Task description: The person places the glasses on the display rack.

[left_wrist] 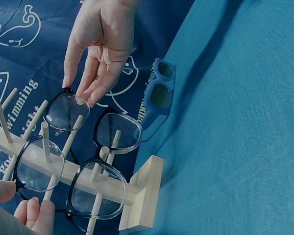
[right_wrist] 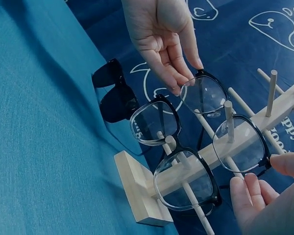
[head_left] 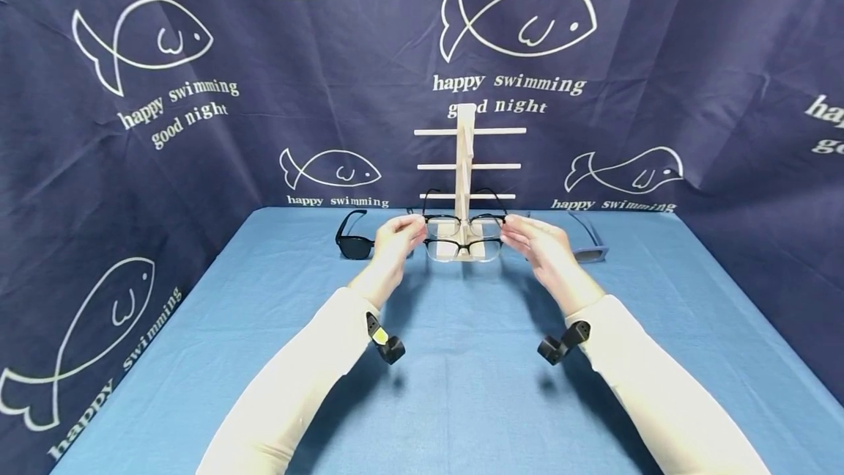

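Note:
My left hand (head_left: pixel 398 242) pinches one end of a pair of black half-rim eyeglasses (head_left: pixel 442 226), thumb and fingertips at the hinge corner. At the other end, my right hand (head_left: pixel 542 242) pinches the opposite corner. The temples of these glasses reach back along both sides of a wooden eyewear stand (head_left: pixel 464 160). Just below them, a second pair of eyeglasses (head_left: pixel 443 251), black on top with clear lower rims, sits on the stand's lowest pegs. In both wrist views the held eyeglasses (left_wrist: pixel 39 164) overlap the pegs above that pair.
Black sunglasses (head_left: pixel 356 247) lie on the blue tablecloth (head_left: pixel 455 387) left of the stand. Blue sunglasses (head_left: pixel 590 253) lie to its right. Higher bare rods (head_left: pixel 497 130) stick out on both sides of the upright. A dark blue fish-print curtain (head_left: pixel 369 79) hangs close behind.

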`<state>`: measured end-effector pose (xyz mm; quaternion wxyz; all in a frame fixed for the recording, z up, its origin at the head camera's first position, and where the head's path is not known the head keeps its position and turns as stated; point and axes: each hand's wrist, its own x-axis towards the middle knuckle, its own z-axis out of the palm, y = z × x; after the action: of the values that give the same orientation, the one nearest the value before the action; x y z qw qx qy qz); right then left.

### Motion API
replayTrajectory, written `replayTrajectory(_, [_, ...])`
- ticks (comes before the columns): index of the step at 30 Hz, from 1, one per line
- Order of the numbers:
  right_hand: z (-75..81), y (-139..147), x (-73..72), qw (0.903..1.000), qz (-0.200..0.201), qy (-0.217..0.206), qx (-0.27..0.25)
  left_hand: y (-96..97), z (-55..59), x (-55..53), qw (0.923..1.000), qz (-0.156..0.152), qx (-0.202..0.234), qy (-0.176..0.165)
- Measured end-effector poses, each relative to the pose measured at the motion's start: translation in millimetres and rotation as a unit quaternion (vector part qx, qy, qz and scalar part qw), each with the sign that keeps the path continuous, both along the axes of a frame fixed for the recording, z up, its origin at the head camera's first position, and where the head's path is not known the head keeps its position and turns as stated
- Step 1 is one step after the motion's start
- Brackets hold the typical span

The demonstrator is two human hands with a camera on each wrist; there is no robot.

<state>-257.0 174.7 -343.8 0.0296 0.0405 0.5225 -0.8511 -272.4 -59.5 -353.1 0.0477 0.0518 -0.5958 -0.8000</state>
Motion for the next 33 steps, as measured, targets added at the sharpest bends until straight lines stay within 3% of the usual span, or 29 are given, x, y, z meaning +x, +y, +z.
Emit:
replayTrajectory(7, [-2.1, 3.1, -1.0, 0.9999, -0.014, 0.001, -0.006, -5.9, -7.5, -2.4, 0.9992, 0.022, 0.011, 0.033])
replayTrajectory(14, [-5.1, 5.3, 3.5, 0.9996, -0.018, 0.007, -0.022, -9.8, -10.9, 1.8, 0.9987, 0.038, 0.011, 0.031])
replayTrajectory(33, [-11.5, 11.1, 10.7, 0.9967, -0.054, 0.014, -0.060, -17.0, -14.9, 18.1, 0.9997, 0.015, -0.018, 0.004])
